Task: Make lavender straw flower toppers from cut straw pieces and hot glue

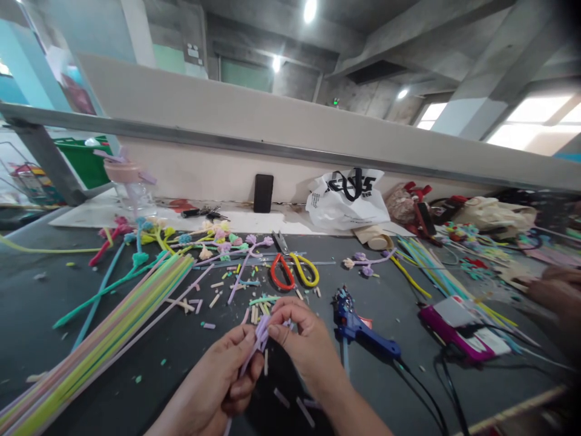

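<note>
Low in the middle of the head view, my left hand (231, 369) is closed round a lilac pipe cleaner (261, 336), whose stem runs down through the fingers. The thumb and fingers of my right hand (302, 339) pinch the bunched, looped upper end of the same piece. Just beyond my hands lie short cut bits of pipe cleaner (255, 312) in cream, lilac and green. Scissors (290, 266) with one red and one yellow handle rest further back. Right of my right hand is a blue hot glue gun (363, 330), its nozzle end pointing away from me.
A bundle of long pastel pipe cleaners (109, 339) stretches along the left. Finished flower stems (218, 237) lie behind. A phone (263, 194) leans on the partition near a white bag (348, 200). At right are a magenta device (458, 333), cables and another person's hand (556, 290).
</note>
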`<action>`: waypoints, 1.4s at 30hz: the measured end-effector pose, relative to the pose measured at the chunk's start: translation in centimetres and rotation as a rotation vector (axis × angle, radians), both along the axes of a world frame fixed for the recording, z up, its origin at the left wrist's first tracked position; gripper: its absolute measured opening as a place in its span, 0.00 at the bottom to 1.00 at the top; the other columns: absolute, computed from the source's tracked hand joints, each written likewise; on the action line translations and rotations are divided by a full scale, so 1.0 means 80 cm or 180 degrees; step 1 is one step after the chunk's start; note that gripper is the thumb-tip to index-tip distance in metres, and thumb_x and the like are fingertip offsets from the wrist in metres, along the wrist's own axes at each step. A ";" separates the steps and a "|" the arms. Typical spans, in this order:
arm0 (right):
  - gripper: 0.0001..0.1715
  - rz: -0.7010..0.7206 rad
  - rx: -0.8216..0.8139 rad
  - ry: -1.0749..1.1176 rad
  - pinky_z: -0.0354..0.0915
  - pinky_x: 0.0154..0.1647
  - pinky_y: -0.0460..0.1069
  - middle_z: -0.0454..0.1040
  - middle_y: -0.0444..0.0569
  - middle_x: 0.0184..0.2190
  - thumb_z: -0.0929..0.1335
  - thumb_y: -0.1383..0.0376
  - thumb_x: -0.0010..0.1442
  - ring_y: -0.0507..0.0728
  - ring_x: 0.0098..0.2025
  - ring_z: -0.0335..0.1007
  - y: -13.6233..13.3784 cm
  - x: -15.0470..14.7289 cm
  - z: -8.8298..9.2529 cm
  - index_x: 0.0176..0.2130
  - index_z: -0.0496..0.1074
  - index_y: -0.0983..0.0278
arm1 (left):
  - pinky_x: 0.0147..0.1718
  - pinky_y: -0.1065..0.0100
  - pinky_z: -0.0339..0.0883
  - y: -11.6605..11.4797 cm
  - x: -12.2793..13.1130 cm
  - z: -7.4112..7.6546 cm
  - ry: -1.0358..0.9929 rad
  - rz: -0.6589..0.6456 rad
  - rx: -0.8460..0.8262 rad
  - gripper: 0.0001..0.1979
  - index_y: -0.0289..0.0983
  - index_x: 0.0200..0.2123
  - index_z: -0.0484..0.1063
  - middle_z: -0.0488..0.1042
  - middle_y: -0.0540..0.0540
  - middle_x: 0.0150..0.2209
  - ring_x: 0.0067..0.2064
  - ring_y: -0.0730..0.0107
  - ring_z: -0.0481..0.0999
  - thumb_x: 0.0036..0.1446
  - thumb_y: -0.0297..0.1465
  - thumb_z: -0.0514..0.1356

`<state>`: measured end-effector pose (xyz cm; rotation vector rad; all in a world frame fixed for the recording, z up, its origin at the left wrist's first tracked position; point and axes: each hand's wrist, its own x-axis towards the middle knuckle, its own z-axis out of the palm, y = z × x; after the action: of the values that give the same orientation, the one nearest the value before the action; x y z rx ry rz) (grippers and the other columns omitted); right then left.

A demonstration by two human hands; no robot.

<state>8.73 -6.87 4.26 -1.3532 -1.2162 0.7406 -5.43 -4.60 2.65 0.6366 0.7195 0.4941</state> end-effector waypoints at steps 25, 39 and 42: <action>0.06 -0.0157 -0.0072 -0.0445 0.60 0.37 0.47 0.71 0.43 0.26 0.68 0.73 0.46 0.53 0.32 0.67 -0.002 -0.006 -0.013 0.22 0.69 0.63 | 0.12 0.78 0.32 -0.005 0.007 0.000 0.0693 0.0115 0.0556 0.17 0.38 0.28 0.61 0.65 0.56 0.17 0.11 0.88 0.48 0.48 0.45 0.58; 0.06 0.0164 -0.0115 -0.0261 0.60 0.33 0.46 0.69 0.44 0.28 0.62 0.65 0.57 0.52 0.31 0.64 -0.011 0.005 -0.014 0.34 0.68 0.64 | 0.12 0.78 0.33 -0.003 0.007 -0.004 0.0784 0.0290 0.0749 0.16 0.37 0.27 0.63 0.63 0.57 0.15 0.12 0.88 0.45 0.46 0.44 0.60; 0.07 0.0173 -0.0124 -0.0455 0.61 0.35 0.46 0.69 0.44 0.29 0.64 0.71 0.50 0.53 0.32 0.65 -0.012 0.002 -0.012 0.33 0.68 0.64 | 0.12 0.78 0.32 -0.003 0.007 -0.006 0.0849 0.0242 0.0794 0.17 0.37 0.26 0.63 0.62 0.57 0.15 0.11 0.88 0.45 0.46 0.44 0.60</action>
<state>8.90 -7.83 3.33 -1.4296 -1.3618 0.7187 -4.84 -4.81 2.16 0.9227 0.9448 0.5808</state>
